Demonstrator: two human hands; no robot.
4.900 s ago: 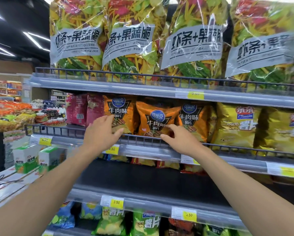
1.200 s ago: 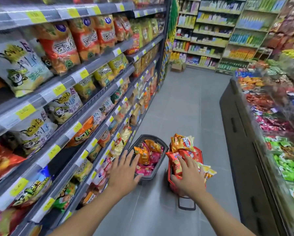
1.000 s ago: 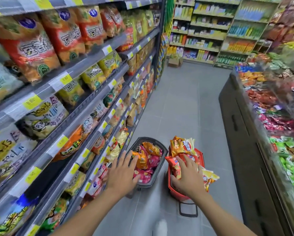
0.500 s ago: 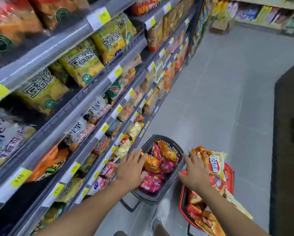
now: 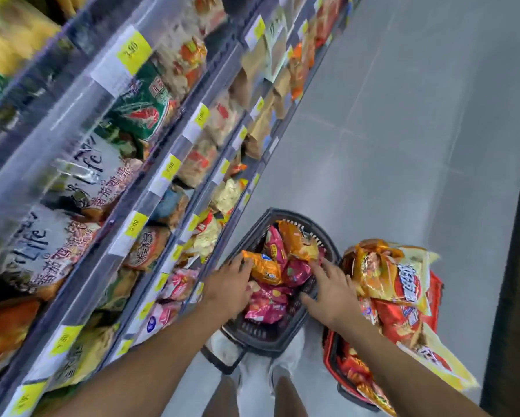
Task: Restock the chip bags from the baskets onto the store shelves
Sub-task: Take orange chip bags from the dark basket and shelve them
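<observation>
Just beside left fingers [image 5: 242, 264], orange chip bag [image 5: 264, 269]

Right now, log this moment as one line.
stage: picking from dark basket | left hand: open, fingers on orange bag | right hand: open, fingertips at pink bag | red basket: heaped, beside it

Shelf bags [image 5: 81, 179] motion-blurred, price labels [image 5: 133, 51] illegible; red basket [image 5: 332, 353] mostly buried under chip bags [image 5: 385, 275]

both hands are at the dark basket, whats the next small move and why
Probably close the left hand round the orange bag its fingertips touch: both hands lie open in the dark basket, the right hand on pink bags, nothing held yet.
</observation>
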